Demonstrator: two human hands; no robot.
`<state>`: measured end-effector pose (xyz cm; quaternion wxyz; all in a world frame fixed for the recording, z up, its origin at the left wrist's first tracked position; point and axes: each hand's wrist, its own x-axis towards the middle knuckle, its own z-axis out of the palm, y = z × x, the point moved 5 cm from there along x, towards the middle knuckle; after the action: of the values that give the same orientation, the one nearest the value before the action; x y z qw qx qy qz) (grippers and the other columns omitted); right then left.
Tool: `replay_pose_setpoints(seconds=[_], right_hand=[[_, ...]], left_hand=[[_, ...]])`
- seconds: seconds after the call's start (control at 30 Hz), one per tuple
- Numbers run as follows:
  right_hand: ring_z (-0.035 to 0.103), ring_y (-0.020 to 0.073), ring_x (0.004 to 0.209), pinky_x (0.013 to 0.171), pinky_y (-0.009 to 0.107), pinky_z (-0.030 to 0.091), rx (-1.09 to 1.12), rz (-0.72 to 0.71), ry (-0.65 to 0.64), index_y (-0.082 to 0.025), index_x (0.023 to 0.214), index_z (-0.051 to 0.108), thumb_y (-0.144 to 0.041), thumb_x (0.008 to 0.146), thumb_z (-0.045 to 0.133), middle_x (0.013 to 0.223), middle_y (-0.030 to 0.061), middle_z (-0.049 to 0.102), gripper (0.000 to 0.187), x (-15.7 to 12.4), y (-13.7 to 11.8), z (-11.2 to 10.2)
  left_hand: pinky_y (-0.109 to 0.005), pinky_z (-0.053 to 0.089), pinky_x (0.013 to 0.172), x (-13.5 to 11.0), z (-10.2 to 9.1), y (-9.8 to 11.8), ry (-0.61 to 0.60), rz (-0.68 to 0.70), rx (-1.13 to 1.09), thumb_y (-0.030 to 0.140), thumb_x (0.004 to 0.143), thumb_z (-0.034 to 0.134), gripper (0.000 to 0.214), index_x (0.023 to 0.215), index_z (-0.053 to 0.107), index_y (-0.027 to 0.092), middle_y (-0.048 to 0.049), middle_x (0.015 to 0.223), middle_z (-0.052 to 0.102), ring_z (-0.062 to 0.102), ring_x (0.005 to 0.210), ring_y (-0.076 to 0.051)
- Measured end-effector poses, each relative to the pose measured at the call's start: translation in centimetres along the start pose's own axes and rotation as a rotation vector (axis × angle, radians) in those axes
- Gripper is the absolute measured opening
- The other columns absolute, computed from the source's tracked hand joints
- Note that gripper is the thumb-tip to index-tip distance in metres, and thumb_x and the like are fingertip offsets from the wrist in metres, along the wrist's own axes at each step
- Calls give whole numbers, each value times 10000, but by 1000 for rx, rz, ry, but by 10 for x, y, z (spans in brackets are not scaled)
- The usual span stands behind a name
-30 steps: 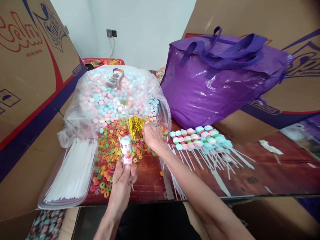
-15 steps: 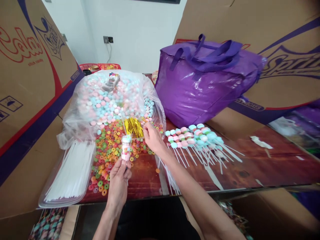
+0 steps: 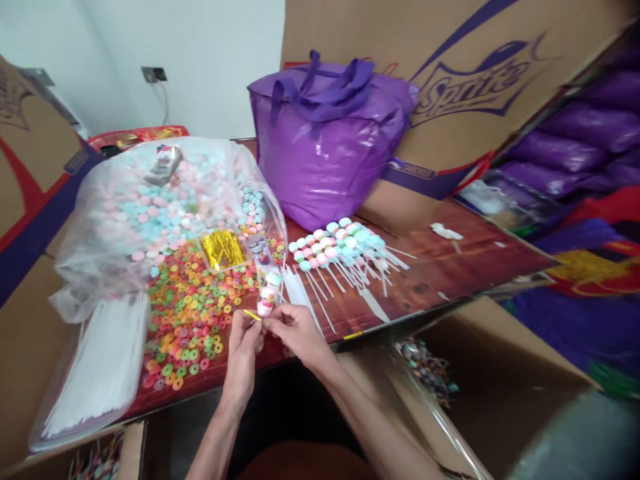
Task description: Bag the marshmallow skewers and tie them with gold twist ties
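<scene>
My left hand (image 3: 243,357) is closed around the lower end of a marshmallow skewer (image 3: 269,297) in a clear printed wrapper, which stands upright above the table's front edge. At the wrapper's base my right hand (image 3: 303,337) pinches a gold twist tie (image 3: 253,315), one end of which sticks out to the left across my left fingertips. Just beyond lies a clear tray of gold twist ties (image 3: 223,250), set among loose ring candies (image 3: 193,307). Right of my hands, unwrapped marshmallow skewers (image 3: 340,243) lie in a row.
A large clear bag of marshmallows (image 3: 165,193) lies behind the rings. White sticks (image 3: 95,363) fill a plastic tray at the left. A purple bag (image 3: 325,153) stands at the back, before a tall cardboard box (image 3: 360,33). An open carton (image 3: 500,393) sits below right.
My right hand has come from the tray of gold ties to the wrapper's base, bringing one tie. The wrapped skewer has moved right, and the view has turned to the right.
</scene>
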<state>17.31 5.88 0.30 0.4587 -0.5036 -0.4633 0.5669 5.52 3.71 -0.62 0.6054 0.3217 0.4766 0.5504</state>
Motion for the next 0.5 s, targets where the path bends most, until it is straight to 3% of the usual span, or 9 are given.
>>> replay_pose_setpoints(seconds=[0.1, 0.27, 0.4, 0.5], right_hand=[[444, 87, 526, 517, 207, 354, 13, 26, 24, -156, 606, 590, -240, 701, 649, 538, -54, 523, 140, 0, 1, -10], [558, 123, 665, 650, 228, 444, 85, -69, 87, -157, 689, 642, -213, 736, 617, 682, -16, 636, 78, -9, -2, -13], [527, 113, 660, 658, 224, 437, 139, -128, 104, -168, 719, 614, -220, 780, 603, 691, -31, 578, 81, -20, -4, -19], [528, 124, 759, 740, 240, 438, 96, -242, 83, -174, 706, 581, -280, 780, 662, 787, -19, 550, 153, -26, -13, -32]], left_hand=[[-199, 367, 572, -1, 6, 4, -36, 57, 88, 392, 759, 777, 297, 914, 646, 175, 4, 799, 593, 455, 648, -93], [-173, 345, 508, 7, 11, 0, -37, 31, 85, 433, 691, 833, 363, 849, 656, 158, 24, 684, 556, 422, 578, -76], [-152, 291, 427, 7, 18, -3, -18, -168, -22, 414, 543, 916, 444, 726, 606, 152, 41, 607, 498, 352, 503, -48], [-150, 237, 386, -1, 22, -8, -71, -441, -138, 375, 452, 949, 514, 645, 522, 162, 71, 557, 388, 256, 458, -29]])
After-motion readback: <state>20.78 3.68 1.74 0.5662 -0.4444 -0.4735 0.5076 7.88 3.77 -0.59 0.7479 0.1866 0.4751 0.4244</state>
